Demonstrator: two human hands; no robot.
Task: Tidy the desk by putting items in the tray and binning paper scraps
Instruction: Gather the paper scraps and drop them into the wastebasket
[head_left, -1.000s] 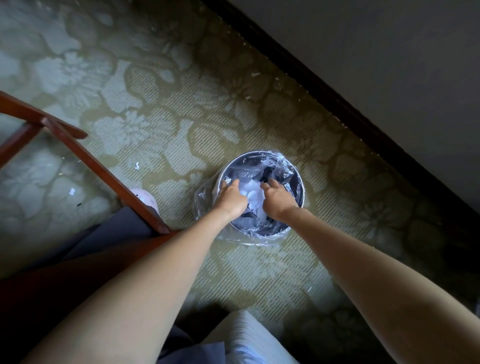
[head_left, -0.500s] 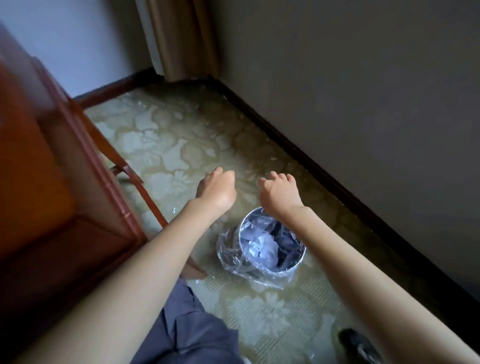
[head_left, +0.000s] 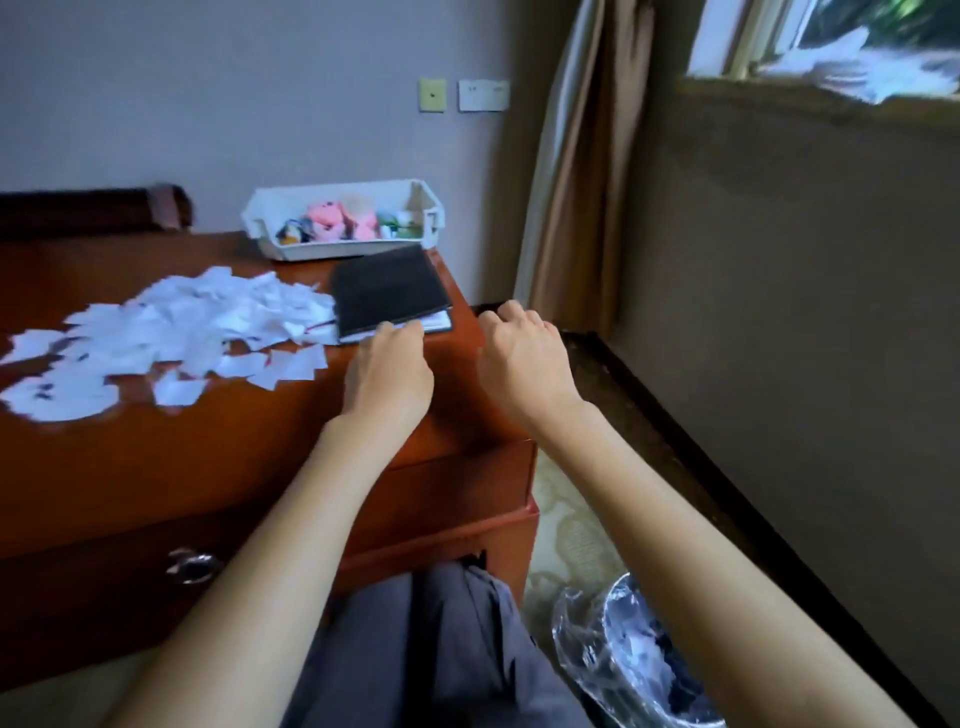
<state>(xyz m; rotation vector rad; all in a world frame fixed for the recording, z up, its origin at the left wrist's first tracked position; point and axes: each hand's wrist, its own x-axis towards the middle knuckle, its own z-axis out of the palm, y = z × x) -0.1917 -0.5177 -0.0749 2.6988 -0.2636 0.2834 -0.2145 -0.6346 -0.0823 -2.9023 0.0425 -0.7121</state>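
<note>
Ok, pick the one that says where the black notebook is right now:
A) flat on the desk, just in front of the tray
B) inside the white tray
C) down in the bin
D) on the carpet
A: the black notebook lies flat on the desk, right in front of the white tray and beside the paper scraps.

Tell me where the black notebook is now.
In the head view, the black notebook lies far right on the desk, in front of the white tray, beside the paper scraps.
</note>
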